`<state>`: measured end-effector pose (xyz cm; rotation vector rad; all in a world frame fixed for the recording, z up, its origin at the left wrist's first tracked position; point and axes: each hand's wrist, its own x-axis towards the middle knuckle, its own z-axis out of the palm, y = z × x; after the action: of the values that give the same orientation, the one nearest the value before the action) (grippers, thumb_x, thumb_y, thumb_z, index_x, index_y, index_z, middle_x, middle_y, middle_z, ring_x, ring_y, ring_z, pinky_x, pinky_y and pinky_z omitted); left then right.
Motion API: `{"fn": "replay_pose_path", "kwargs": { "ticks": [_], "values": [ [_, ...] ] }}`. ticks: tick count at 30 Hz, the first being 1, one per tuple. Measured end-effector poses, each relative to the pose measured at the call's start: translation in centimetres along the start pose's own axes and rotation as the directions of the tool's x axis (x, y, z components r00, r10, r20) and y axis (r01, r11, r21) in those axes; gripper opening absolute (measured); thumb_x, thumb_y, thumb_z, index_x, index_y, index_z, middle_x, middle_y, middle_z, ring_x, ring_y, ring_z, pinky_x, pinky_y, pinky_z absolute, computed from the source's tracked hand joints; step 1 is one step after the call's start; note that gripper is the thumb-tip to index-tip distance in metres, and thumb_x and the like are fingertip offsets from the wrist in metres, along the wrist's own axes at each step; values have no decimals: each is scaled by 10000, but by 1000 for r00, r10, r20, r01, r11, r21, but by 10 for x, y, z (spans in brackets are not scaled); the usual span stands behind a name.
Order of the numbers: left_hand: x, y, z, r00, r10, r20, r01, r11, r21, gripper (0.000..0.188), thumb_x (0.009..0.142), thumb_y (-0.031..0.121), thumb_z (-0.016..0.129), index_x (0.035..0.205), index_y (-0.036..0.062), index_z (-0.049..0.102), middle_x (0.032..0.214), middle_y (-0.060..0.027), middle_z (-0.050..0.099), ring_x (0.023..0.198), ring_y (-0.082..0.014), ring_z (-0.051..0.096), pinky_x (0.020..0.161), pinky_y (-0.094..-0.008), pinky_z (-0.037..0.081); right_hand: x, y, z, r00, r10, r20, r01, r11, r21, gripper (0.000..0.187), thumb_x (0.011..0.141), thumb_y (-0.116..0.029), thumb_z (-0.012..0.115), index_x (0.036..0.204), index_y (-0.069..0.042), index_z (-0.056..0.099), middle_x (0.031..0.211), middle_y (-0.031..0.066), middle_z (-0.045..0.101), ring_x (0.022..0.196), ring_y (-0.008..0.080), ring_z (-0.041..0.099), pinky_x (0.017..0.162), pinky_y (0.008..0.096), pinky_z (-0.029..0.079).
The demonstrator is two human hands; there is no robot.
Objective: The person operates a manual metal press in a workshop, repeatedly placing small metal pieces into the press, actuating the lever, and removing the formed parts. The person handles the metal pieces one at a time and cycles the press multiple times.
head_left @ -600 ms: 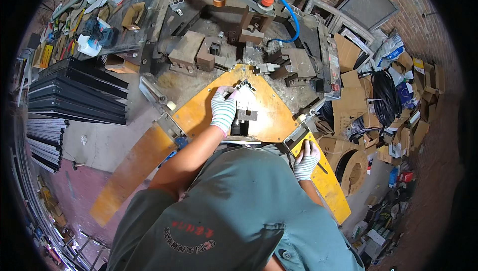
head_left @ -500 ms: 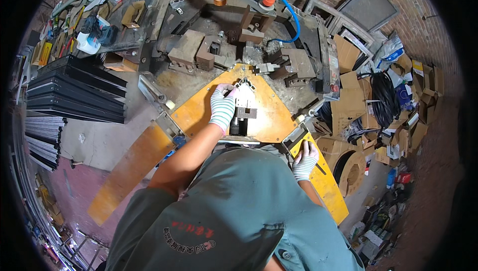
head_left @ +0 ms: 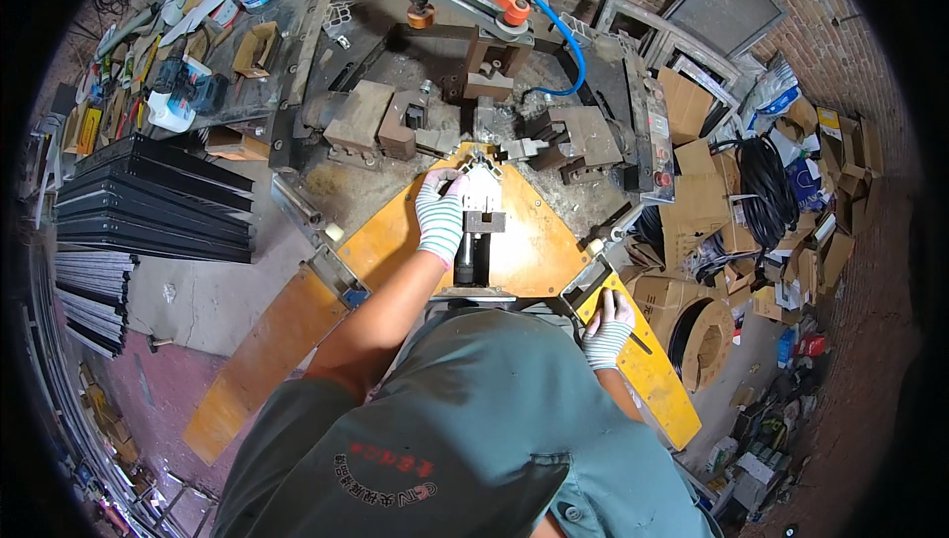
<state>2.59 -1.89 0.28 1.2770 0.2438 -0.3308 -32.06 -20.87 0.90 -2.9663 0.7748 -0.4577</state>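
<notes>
The left hand in a striped knit glove (head_left: 441,212) lies over the flat orange metal plate (head_left: 539,247), just left of the notched grey metal block (head_left: 484,227); glare hides whether it touches the small silvery metal profile (head_left: 481,166) at the far corner. Right of the plate, the right hand in a matching glove (head_left: 608,329) lies on the long yellow slotted metal panel (head_left: 660,388). Behind the plate stand 2 blocky brown metal fixtures (head_left: 362,118), left and right.
</notes>
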Motion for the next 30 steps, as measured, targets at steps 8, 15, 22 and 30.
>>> {"fn": "replay_pose_path", "kwargs": {
  "ticks": [8,15,22,30],
  "values": [
    [9,-11,-1,1000,-5,-3,5,1000,-29,147,891,-1,723,1011,70,676,984,-20,692,877,-118,627,803,-265,525,2,-1,-2,1000,2,-2,-2,1000,16,522,832,-155,569,1347,-72,579,1295,213,548,1161,417,521,1006,538,403],
    [8,-10,-2,1000,-2,-9,1,999,-41,151,894,-15,715,1020,65,691,971,-16,699,861,-115,632,789,-265,531,1,1,-1,1000,14,13,-14,1000,1,516,850,-200,557,1348,-70,591,1304,216,544,1170,412,517,1028,536,389],
    [4,-3,0,999,-24,-25,24,999,-26,150,893,-18,710,1021,59,694,972,-19,698,872,-118,633,804,-267,530,0,1,-1,1000,21,19,-21,1000,9,524,852,-207,558,1357,-72,587,1318,209,544,1186,409,509,1038,533,379],
    [5,-4,0,999,-28,-35,27,999,-39,154,892,-21,708,1026,52,685,980,-26,696,884,-129,635,821,-272,528,2,0,-2,1000,20,11,-20,1000,18,515,852,-191,557,1353,-72,582,1330,201,550,1182,402,515,1029,528,382]
  ]
}}
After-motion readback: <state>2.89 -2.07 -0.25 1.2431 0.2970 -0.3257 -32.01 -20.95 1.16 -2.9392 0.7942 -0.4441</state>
